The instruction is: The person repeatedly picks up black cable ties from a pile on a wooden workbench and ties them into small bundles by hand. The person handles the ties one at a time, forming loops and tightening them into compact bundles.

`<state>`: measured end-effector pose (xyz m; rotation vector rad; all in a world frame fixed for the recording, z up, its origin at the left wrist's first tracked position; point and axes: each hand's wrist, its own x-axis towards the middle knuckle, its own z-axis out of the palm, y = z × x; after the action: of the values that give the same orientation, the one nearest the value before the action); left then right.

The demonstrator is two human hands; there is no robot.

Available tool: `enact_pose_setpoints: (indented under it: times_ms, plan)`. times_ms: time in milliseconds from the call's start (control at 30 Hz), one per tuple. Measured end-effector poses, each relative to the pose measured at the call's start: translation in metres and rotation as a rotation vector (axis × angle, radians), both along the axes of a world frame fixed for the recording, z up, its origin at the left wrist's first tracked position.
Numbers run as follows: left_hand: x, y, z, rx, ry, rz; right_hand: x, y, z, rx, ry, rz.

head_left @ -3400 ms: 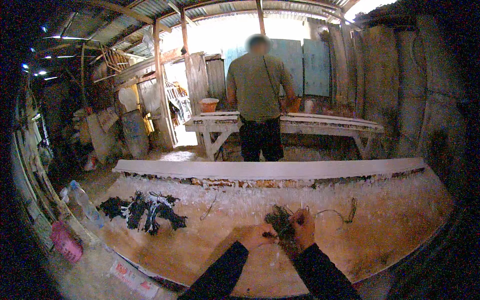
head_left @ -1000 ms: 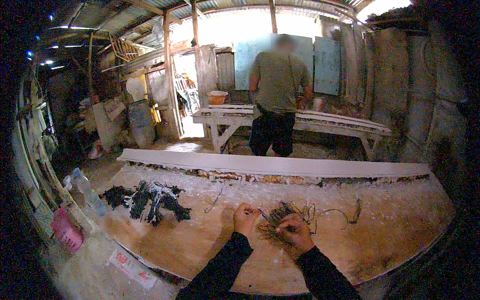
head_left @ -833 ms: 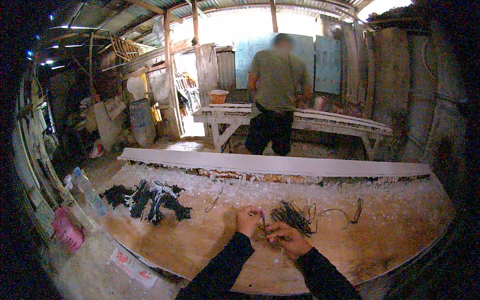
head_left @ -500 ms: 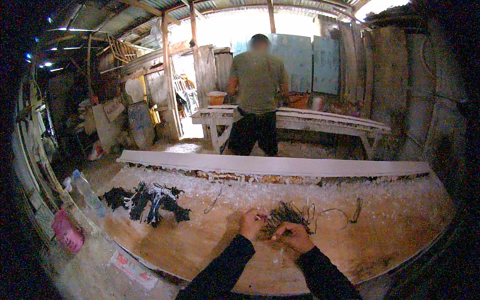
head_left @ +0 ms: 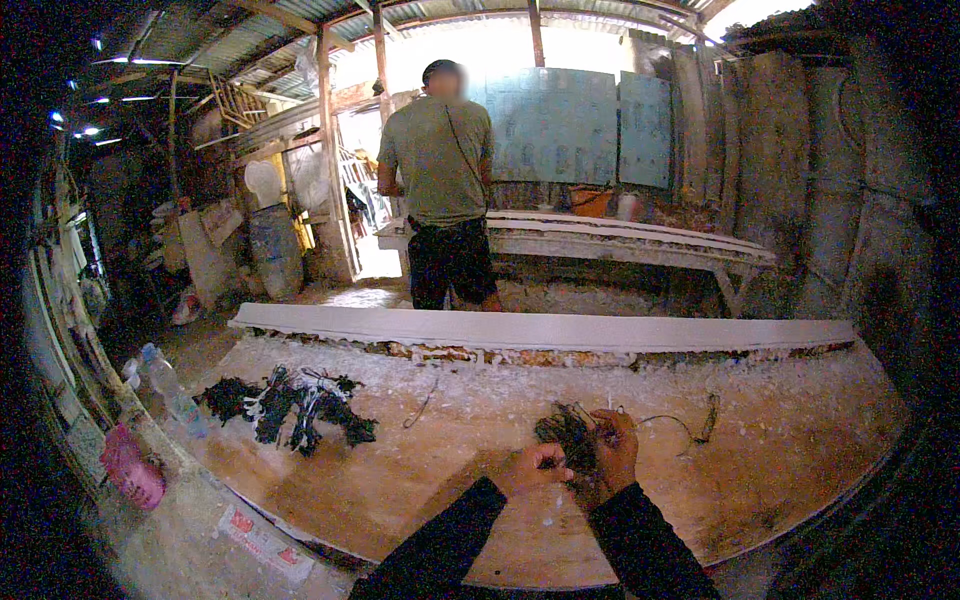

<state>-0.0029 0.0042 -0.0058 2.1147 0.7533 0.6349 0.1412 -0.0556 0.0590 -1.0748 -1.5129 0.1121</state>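
Dusty plywood worktable (head_left: 400, 480) fills your view. At six o'clock, your right hand (head_left: 617, 447) closes around a dark tangled bundle of wiry fibres (head_left: 568, 436); your left hand (head_left: 537, 467) pinches its near edge. Tease strands gently, keeping the bundle pinned.

Daylight glared, blown out, through the open doorway at twelve o'clock; the shed's edges fell dark, fisheye-bent, with soft focus throughout.

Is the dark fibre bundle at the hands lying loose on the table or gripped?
Gripped: the right hand closes around the dark fibre bundle, and the left hand pinches its lower edge above the table.
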Motion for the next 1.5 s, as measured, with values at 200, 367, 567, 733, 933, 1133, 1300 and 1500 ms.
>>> enact_pose_setpoints:
  times_ms: [200,367,567,733,933,1133,1300,1500]
  plan:
    - [-0.001,0.041,-0.041,-0.065,-0.460,0.460,0.012,0.017,-0.025,-0.096,0.040,-0.045]
    - [-0.019,0.053,-0.046,-0.047,-0.554,0.722,0.008,0.018,-0.044,-0.347,-0.034,0.397]
    - [-0.020,0.046,-0.034,0.031,-0.415,0.789,0.000,0.013,-0.045,-0.517,0.002,0.778]
    - [-0.014,0.045,-0.043,-0.046,-0.450,0.723,0.006,0.018,-0.045,-0.425,-0.112,0.791]
    - [-0.006,0.048,-0.052,0.081,-0.341,0.503,0.009,0.016,-0.041,-0.443,0.143,0.561]
    - [0.003,0.023,-0.033,-0.129,-0.311,0.154,0.009,0.010,-0.027,-0.213,0.188,0.103]
    - [0.017,0.000,-0.024,-0.063,-0.386,-0.138,0.023,0.029,-0.040,-0.303,0.242,0.064]
    - [0.021,-0.002,-0.028,-0.239,-0.451,-0.206,0.010,0.027,-0.042,-0.229,0.410,0.139]
